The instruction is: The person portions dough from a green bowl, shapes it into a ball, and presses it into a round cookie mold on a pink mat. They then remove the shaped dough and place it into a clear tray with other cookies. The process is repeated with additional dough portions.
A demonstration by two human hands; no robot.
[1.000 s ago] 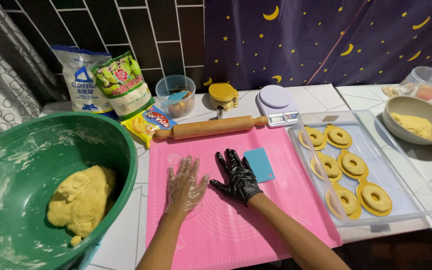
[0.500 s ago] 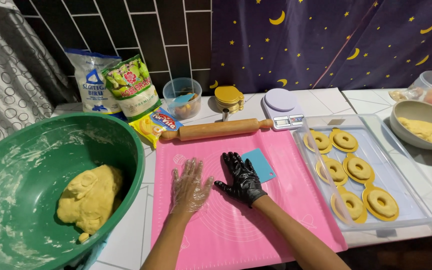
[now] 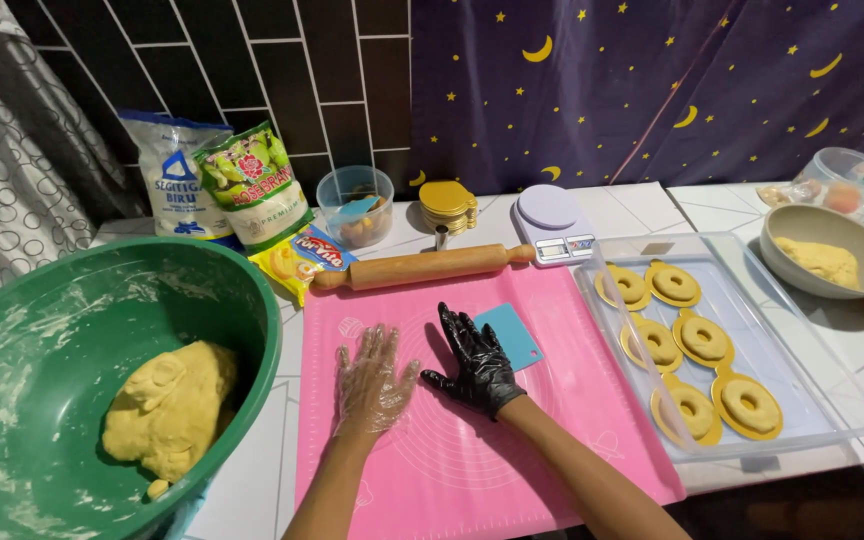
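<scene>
Both hands lie flat and released on the pink silicone mat (image 3: 512,460), palms down, holding nothing. The left hand (image 3: 372,385) wears a clear plastic glove; the right hand (image 3: 477,365), in a black glove, lies just beside it, its fingertips touching a blue dough scraper (image 3: 512,335). To the left, a green bowl (image 3: 252,330) holds a lump of yellow dough (image 3: 172,410). To the right, a clear tray (image 3: 812,400) carries dough rings (image 3: 704,338). Beyond the hands, a wooden rolling pin (image 3: 422,267) lies across the mat's far edge, with a kitchen scale (image 3: 552,222) behind it on the desk.
</scene>
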